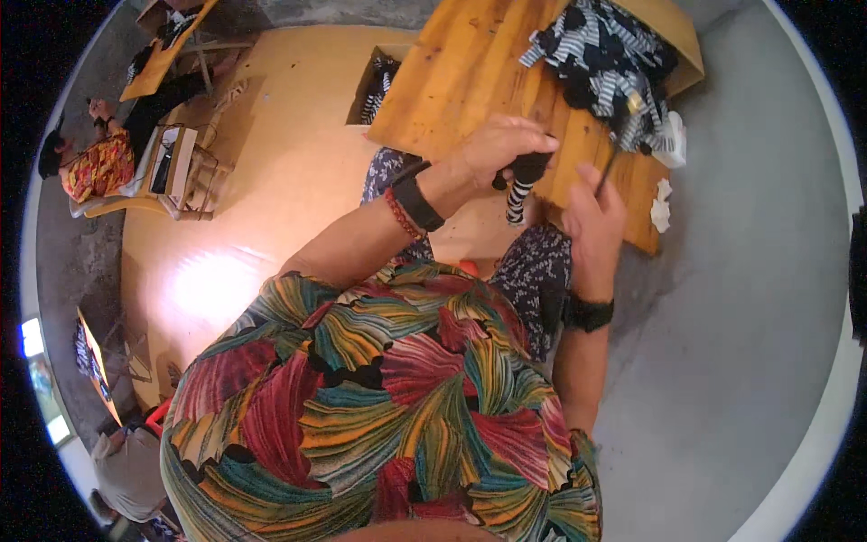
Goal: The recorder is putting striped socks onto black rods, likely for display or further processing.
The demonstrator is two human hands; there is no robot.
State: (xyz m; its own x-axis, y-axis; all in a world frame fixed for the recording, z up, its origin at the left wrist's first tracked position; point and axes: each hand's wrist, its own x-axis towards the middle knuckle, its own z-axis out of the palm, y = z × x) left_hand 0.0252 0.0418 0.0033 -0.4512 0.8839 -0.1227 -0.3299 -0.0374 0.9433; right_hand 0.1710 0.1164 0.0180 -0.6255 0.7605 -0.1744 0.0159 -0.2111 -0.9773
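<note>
My left hand (506, 149) is closed over a small knit piece, its thumb lying along the top. The knit piece (517, 200) is black near my fingers, with a black-and-white striped part hanging down; whether it is a glove or a sock I cannot tell. To its right, my right hand (594, 221) is closed round a thin dark rod-like tool (609, 169) that points up and away, its tip blurred. The two hands are apart, above the near edge of the wooden table (470, 72). Beyond them a pile of striped and black knit pieces (601, 63) lies on the tabletop.
A wooden board (664, 36) edges the pile. White crumpled paper (661, 206) and a white container (674, 143) sit at the table's right side. An open box (366, 95) with striped pieces stands left of it. Another person (99, 163) sits far left; a second (135, 474) is lower left.
</note>
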